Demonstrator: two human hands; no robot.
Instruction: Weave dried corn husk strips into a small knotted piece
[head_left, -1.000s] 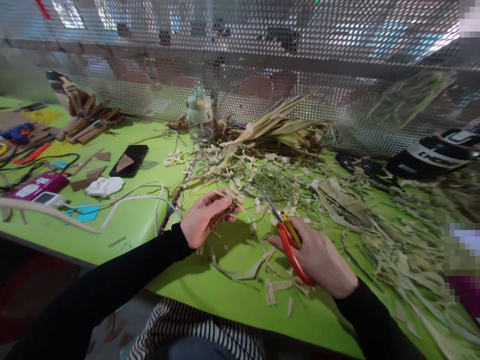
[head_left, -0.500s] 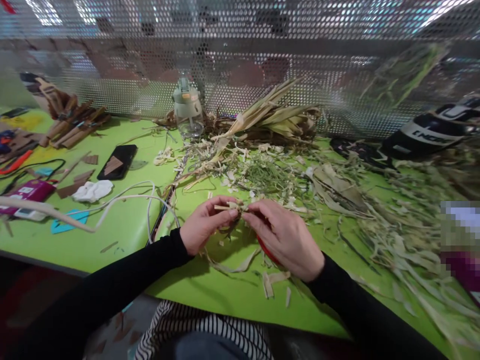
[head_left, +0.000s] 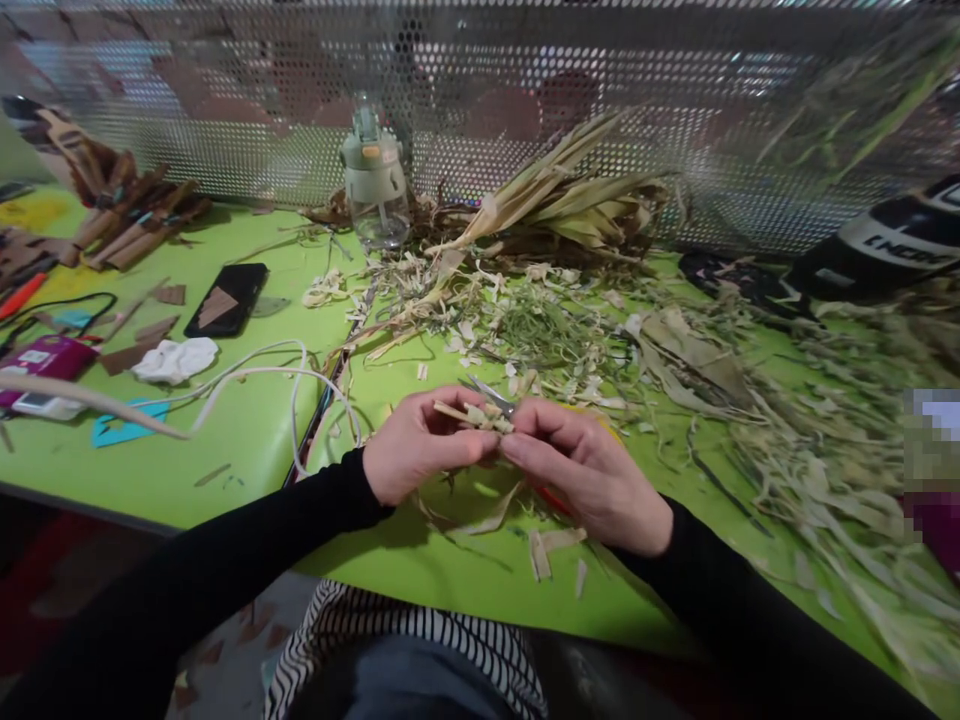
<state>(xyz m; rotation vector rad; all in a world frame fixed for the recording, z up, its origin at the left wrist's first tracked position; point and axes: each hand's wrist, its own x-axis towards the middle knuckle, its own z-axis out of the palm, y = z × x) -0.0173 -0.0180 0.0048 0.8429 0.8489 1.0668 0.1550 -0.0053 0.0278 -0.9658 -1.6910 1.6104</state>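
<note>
A small knotted piece of pale dried husk (head_left: 480, 416) with a short stiff stem is pinched between my left thumb and fingers. My left hand (head_left: 424, 440) is closed around its stem end. My right hand (head_left: 592, 470) is closed too, its thumb and fingertips touching the piece's other end. Metal scissors (head_left: 487, 393) are in the right hand, blades pointing left just behind the husk piece. Bits of their red and yellow handle show around the palm; the rest is hidden. Below the hands lie a curled husk strip (head_left: 491, 515) and short cut scraps (head_left: 551, 550).
Shredded leaves and husk bits (head_left: 540, 325) cover the green table (head_left: 420, 590) beyond the hands. A clear bottle (head_left: 379, 200) and a husk bundle (head_left: 555, 190) stand against the perforated screen. Leftward are a phone (head_left: 244, 290), a white cable (head_left: 259, 370) and crumpled tissue (head_left: 176, 360).
The scissor blades now show between my hands, behind the husk piece. My right hand has shifted slightly right and turned. More of the husk piece is visible. The view has tilted down a little.
</note>
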